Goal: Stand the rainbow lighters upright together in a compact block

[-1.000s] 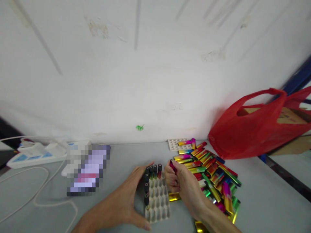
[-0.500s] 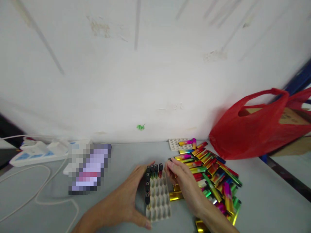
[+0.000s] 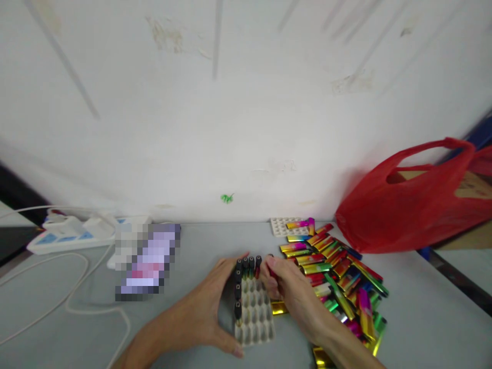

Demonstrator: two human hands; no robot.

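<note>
- Right hand (image 3: 294,294): clenched round one dark-tipped stick (image 3: 270,255), just beside the near tray's far right corner; its fingers hide most of the stick, so the full shape cannot be told.
- Left hand (image 3: 200,313): spread in a curve along the left side of the near tray (image 3: 257,312), thumb by the near left corner; part of the fingers is hidden behind the capped sticks, and whether they press on the tray cannot be told.
- Phone (image 3: 148,261): its screen and the white object beside it are pixelated, so no detail can be read.
- Red bag (image 3: 400,210): cut off at the right edge, with a box (image 3: 474,187) only partly visible through it.
- Counter (image 3: 192,246): grey, meeting a scuffed white wall (image 3: 184,128) that carries one small green mark (image 3: 227,198).
- Capped sticks (image 3: 238,291): seven upright in the near tray, four across the far row and three more down the left column.
- Trays: two; the far tray (image 3: 277,227) lies near the wall, partly under shiny tubes.
- Shiny tubes (image 3: 317,268): a multicoloured pile right of the right hand, overlapping too much for an exact count.
- Power strip (image 3: 79,241): at the left, with two white plugs (image 3: 67,225) and pale cables, some cut off by the frame.
</note>
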